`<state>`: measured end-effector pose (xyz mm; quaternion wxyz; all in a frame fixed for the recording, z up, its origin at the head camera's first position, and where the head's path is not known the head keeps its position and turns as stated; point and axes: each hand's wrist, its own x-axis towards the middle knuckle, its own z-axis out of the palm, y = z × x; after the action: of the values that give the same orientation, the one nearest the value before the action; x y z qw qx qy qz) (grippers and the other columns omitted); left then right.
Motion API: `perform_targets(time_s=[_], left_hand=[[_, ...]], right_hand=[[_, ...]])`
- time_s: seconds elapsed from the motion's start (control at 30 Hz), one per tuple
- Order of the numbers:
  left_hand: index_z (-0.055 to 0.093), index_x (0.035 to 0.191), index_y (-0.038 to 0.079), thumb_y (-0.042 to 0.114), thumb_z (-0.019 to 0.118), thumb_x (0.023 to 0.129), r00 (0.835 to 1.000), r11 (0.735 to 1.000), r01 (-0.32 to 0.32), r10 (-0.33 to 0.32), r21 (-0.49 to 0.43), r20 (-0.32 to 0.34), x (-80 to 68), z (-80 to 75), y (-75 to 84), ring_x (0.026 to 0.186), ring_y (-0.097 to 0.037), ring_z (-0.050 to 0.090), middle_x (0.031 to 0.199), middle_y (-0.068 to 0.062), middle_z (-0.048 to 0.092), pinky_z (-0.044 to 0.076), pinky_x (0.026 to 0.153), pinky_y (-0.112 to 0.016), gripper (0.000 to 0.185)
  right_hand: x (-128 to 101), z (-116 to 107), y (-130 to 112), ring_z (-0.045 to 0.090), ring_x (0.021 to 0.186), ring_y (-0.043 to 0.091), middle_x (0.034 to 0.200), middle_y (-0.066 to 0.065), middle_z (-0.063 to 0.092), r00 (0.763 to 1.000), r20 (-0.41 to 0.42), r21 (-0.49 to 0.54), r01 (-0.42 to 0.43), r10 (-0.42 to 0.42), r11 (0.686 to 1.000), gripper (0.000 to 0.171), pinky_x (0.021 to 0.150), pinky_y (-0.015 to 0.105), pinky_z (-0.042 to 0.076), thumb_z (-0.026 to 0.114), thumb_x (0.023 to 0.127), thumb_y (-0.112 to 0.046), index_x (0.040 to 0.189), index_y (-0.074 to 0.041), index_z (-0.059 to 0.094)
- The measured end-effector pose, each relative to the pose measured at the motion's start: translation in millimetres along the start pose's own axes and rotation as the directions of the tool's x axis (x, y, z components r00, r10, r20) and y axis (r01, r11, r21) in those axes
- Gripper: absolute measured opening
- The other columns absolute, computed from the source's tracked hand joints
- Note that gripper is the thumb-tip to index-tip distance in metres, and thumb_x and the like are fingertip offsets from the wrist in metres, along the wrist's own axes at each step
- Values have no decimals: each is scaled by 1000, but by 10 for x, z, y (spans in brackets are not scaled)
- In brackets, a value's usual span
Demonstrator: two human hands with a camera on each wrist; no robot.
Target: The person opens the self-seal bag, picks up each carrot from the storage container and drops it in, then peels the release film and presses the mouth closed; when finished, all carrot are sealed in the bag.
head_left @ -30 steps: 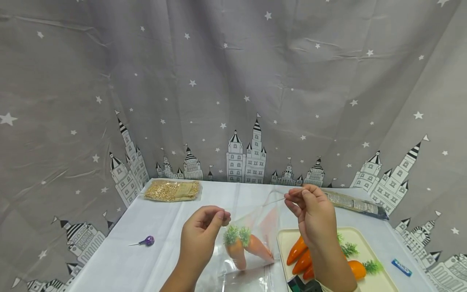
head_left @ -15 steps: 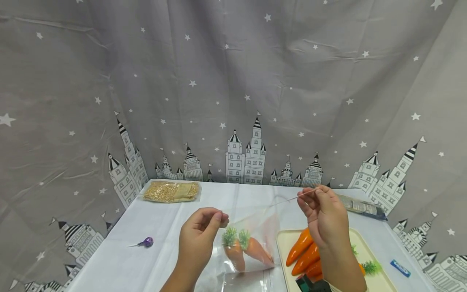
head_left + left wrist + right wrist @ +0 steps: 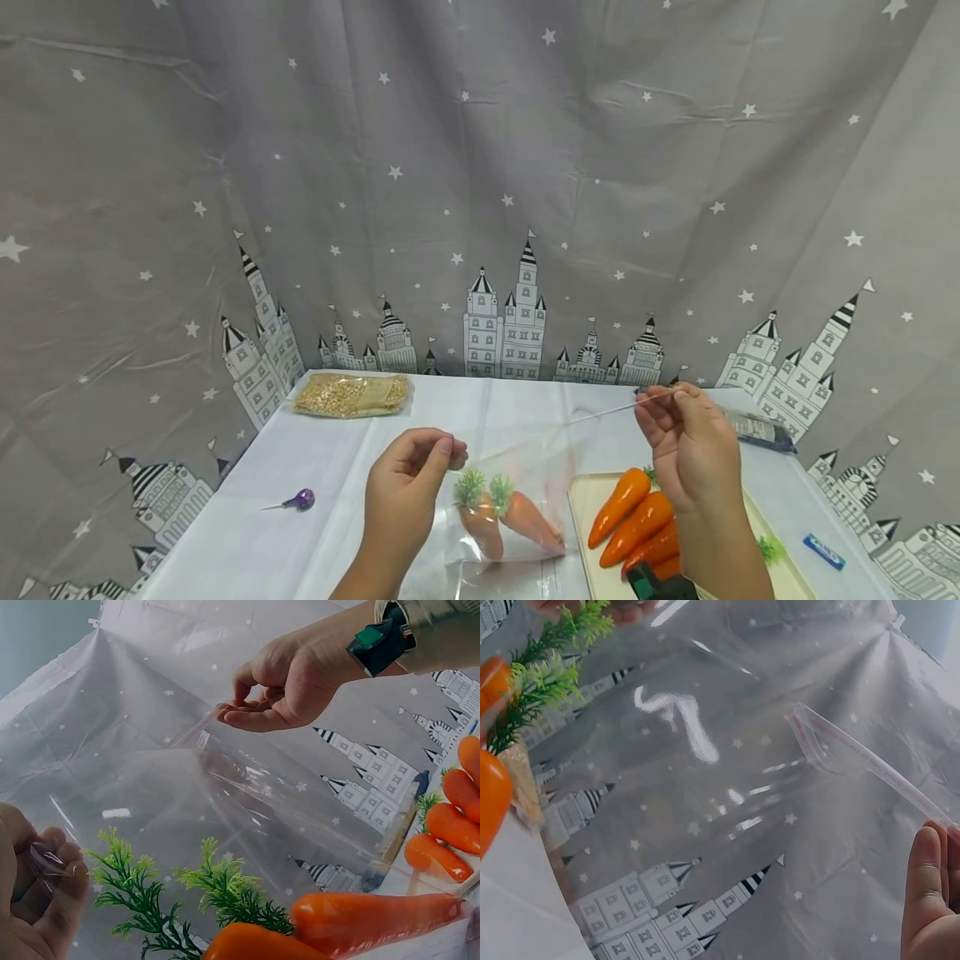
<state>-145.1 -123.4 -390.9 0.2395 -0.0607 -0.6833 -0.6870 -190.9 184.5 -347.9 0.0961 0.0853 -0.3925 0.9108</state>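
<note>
A clear plastic bag (image 3: 517, 492) hangs above the white table, with two orange toy carrots (image 3: 508, 521) inside it. My left hand (image 3: 420, 467) pinches the bag's left top corner (image 3: 45, 859). My right hand (image 3: 678, 421) pinches a thin clear strip (image 3: 600, 413) along the bag's mouth and holds it stretched out to the right. In the right wrist view the strip (image 3: 862, 761) runs to my fingertips (image 3: 930, 870). In the left wrist view the carrots (image 3: 360, 919) and their green tops (image 3: 180, 892) lie low in the bag.
A pale yellow tray (image 3: 581, 500) at the right holds several more carrots (image 3: 633, 521). A packet of golden grains (image 3: 352, 394) lies at the back left, a purple lollipop (image 3: 296, 501) at the left, a dark packet (image 3: 757, 429) and a blue item (image 3: 823, 551) at the right. Star-printed grey curtain behind.
My right hand has moved right and slightly up, drawing the clear strip farther along the bag's mouth. The left hand has stayed almost still, holding its corner.
</note>
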Motion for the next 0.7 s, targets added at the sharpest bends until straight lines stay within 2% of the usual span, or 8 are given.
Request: perform_targets(time_s=[0.27,0.7], left_hand=[[70,97,4,8,69,101,1000,1000,-9,9,1,-9,1,5,-14,84,-19,76,92,-7,77,64,79,-30,5],[71,96,4,6,70,99,999,1000,-26,26,10,-25,-7,29,-16,82,-18,76,91,-6,77,64,79,-29,4]], right_hand=[[7,-107,-88,74,96,18,103,7,68,997,-80,-29,0,-2,1000,15,90,29,61,58,109,-20,110,-6,56],[35,-302,-234,75,88,21,96,9,70,993,-114,76,21,-12,997,8,85,30,63,55,109,-12,107,-4,55]])
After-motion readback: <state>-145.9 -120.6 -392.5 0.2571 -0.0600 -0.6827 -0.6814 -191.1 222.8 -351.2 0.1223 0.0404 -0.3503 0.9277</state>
